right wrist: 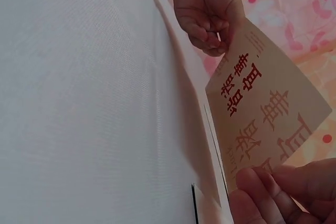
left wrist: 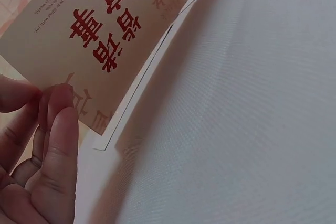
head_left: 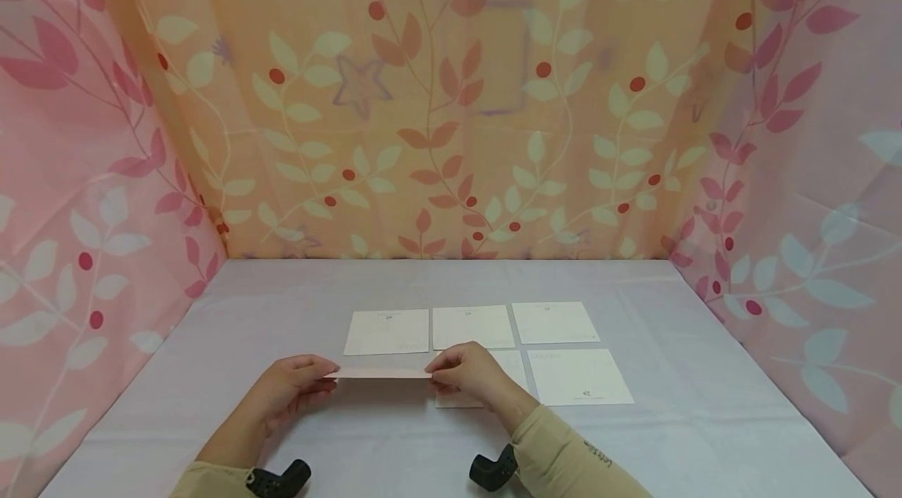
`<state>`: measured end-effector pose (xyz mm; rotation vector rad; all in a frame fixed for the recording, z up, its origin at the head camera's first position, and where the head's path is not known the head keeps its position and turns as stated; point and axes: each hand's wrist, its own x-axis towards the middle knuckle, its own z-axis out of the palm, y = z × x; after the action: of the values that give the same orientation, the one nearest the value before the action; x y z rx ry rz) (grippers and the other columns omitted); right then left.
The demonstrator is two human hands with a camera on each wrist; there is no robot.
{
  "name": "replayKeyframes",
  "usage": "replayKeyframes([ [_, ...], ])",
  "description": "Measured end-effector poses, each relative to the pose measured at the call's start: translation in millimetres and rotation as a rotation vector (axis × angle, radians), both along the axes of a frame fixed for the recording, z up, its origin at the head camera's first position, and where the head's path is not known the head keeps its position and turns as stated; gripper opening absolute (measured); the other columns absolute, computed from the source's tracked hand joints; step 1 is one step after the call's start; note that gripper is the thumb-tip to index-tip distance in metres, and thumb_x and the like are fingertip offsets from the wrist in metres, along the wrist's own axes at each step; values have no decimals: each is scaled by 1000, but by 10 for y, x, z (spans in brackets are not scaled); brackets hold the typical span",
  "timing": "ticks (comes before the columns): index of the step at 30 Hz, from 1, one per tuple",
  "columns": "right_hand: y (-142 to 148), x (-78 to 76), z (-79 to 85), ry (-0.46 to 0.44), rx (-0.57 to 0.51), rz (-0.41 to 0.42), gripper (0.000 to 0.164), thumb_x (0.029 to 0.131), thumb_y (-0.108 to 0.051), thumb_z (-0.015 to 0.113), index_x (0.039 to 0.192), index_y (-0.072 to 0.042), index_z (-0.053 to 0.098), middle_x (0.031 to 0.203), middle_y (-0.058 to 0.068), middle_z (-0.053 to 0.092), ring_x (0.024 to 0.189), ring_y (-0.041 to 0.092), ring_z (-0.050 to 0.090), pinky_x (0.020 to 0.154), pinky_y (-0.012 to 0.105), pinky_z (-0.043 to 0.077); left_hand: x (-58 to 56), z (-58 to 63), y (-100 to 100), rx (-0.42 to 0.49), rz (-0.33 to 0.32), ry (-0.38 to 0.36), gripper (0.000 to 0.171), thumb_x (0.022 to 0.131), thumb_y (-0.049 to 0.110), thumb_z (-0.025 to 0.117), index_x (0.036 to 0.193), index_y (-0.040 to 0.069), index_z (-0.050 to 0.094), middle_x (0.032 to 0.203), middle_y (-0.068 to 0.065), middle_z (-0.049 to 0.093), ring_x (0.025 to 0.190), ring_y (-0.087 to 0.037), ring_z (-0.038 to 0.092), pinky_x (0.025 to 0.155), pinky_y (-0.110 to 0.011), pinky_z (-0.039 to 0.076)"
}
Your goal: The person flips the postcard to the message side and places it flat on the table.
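Both hands hold one postcard (head_left: pixel 383 373), seen nearly edge-on in the head view. My left hand (head_left: pixel 294 388) pinches its left end between thumb and fingers, and my right hand (head_left: pixel 474 379) pinches the right end. In the left wrist view the card (left wrist: pixel 113 32) shows large red characters and small print on its underside. The right wrist view shows the same printed face of the card (right wrist: pixel 265 95), tilted over the white table. Beside my right hand lies a white card (head_left: pixel 509 366), partly hidden by that hand.
Three cards lie in a back row: left (head_left: pixel 386 332), middle (head_left: pixel 474 327) and right (head_left: pixel 555 322). Another card (head_left: pixel 581 377) lies at the front right. White cloth covers the table (head_left: pixel 705 435). Patterned curtains (head_left: pixel 451 91) enclose the back and sides.
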<state>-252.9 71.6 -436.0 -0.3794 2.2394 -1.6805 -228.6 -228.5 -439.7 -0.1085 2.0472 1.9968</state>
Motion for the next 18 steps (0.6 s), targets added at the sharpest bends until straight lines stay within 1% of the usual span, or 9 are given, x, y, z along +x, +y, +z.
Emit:
replayKeyframes([
  [2, -2, 5, 1, 6, 13, -6, 9, 81, -1, 64, 87, 2, 70, 76, 11, 67, 67, 17, 64, 62, 31, 55, 0, -9, -2, -14, -6, 1, 24, 82, 18, 67, 94, -3, 65, 82, -7, 66, 73, -14, 63, 66, -25, 53],
  [4, -4, 7, -5, 12, 21, -13, 9, 82, -2, 64, 87, 1, 70, 75, 10, 67, 66, 16, 63, 62, 32, 55, 0, -20, -3, -23, -10, 3, 23, 82, 18, 67, 94, -1, 66, 82, -6, 66, 73, -13, 63, 65, -25, 53],
  [9, -11, 3, -35, 37, 25, -16, 7, 82, -3, 65, 85, 0, 70, 73, 9, 66, 64, 16, 62, 61, 32, 54, 4, -34, 17, -38, 6, 2, 15, 81, 15, 68, 89, 2, 66, 82, -3, 64, 72, -13, 60, 65, -25, 53],
  [13, -9, -8, -47, 52, 23, -12, 4, 80, -3, 66, 82, 0, 68, 70, 7, 66, 63, 14, 62, 60, 29, 54, 19, -37, 39, -65, 19, 8, 14, 82, 12, 66, 88, 0, 63, 81, -2, 63, 72, -14, 59, 65, -27, 53],
  [18, -25, -13, -82, 63, 26, -26, 4, 77, 2, 67, 80, 2, 66, 68, 7, 65, 61, 13, 62, 59, 28, 53, 28, -67, 49, -77, 33, -4, 18, 81, 11, 66, 89, -3, 58, 77, -3, 61, 69, -15, 60, 63, -27, 53],
])
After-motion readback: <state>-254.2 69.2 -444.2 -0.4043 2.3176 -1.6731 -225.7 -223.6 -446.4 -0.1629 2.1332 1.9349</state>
